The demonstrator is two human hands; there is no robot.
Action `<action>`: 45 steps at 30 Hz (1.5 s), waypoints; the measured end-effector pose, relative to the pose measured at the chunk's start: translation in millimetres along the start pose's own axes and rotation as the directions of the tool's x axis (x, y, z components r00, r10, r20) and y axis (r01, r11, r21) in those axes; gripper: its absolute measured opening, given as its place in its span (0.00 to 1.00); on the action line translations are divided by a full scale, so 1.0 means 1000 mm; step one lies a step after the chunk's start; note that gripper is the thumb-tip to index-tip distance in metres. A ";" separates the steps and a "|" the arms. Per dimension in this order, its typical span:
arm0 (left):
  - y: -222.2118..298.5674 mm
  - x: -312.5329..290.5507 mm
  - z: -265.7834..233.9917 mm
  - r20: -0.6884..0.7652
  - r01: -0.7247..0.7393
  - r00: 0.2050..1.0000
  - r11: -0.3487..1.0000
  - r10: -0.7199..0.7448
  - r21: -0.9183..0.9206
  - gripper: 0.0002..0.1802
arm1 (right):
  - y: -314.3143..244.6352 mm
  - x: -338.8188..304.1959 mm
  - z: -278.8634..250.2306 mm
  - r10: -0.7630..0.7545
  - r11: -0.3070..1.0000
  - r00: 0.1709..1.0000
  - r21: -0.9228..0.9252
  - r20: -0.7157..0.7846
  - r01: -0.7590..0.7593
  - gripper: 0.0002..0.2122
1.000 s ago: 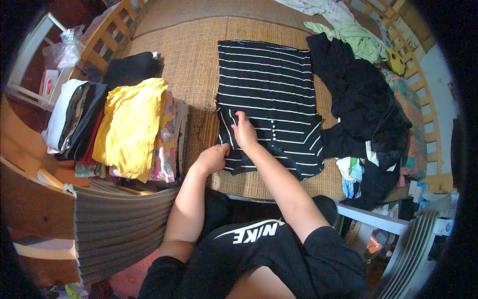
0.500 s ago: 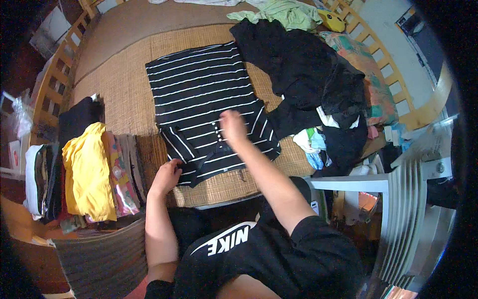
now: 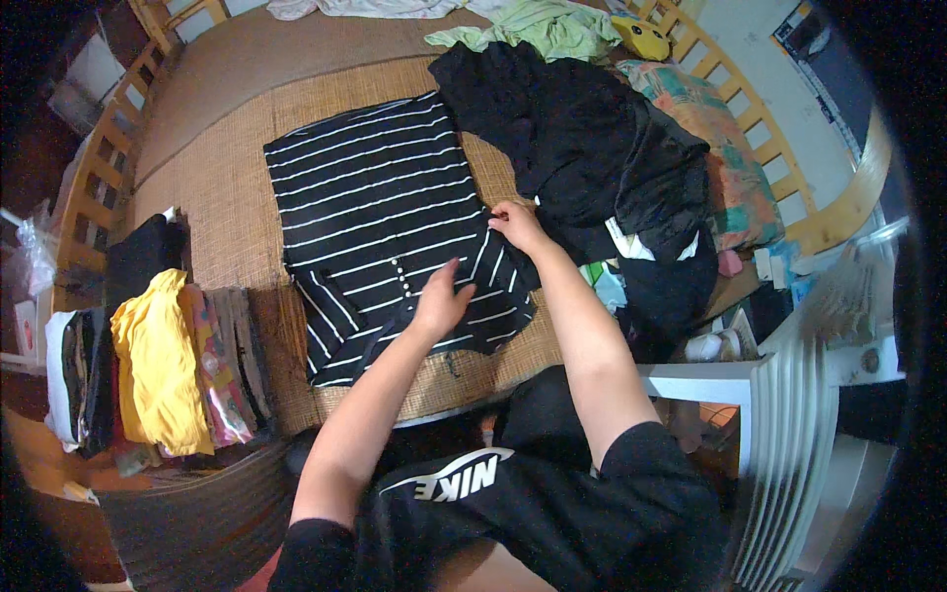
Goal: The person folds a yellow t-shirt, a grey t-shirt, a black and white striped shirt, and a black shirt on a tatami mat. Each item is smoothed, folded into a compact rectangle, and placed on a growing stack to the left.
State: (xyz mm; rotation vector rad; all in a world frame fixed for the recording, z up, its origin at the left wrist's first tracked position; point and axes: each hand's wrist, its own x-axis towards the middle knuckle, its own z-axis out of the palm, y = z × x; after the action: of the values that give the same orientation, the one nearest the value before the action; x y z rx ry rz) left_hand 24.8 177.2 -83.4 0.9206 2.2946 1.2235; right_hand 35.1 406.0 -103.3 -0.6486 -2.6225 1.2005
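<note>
A black shirt with white stripes (image 3: 375,187) lies spread on the woven mat, its collar end toward me and its short sleeves folded inward. A row of small white buttons runs down near its collar. My left hand (image 3: 444,301) is over the shirt just right of the buttons, its thumb and fingers apart, holding nothing. At the shirt's right edge, where the sleeve meets the side, my right hand (image 3: 519,228) has its fingers closed on the fabric.
A heap of black clothes (image 3: 592,138) lies right of the shirt, beside a patterned pillow (image 3: 681,128). Folded clothes with a yellow garment (image 3: 163,360) stand at the left. Green cloth (image 3: 538,28) lies at the back. Wooden bed rails (image 3: 755,123) flank the mat (image 3: 222,187).
My right hand has moved from the buttons to the shirt's right edge and closed there. My left hand has left the left sleeve and moved right over the shirt. The view has shifted slightly.
</note>
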 end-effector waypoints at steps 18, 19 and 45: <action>0.007 0.053 0.030 -0.258 0.166 0.953 0.986 -0.158 0.010 0.12 | -0.011 0.042 -0.010 -0.063 0.994 0.928 -0.065 0.367 0.093 0.08; 0.003 0.056 0.031 -0.240 0.116 0.963 0.993 -0.121 -0.036 0.12 | -0.012 0.043 -0.011 -0.084 0.978 0.927 -0.146 0.366 0.146 0.08; -0.045 -0.103 -0.145 -0.017 0.087 0.994 0.722 -0.104 0.686 0.24 | -0.044 -0.136 0.014 0.136 0.776 0.892 -0.607 0.431 0.175 0.39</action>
State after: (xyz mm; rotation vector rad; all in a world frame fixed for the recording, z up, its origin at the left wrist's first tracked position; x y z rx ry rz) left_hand -5.0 1.6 -38.4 1.0041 2.7790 0.2659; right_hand 137.8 308.4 -76.9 -0.4566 -3.4643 0.4418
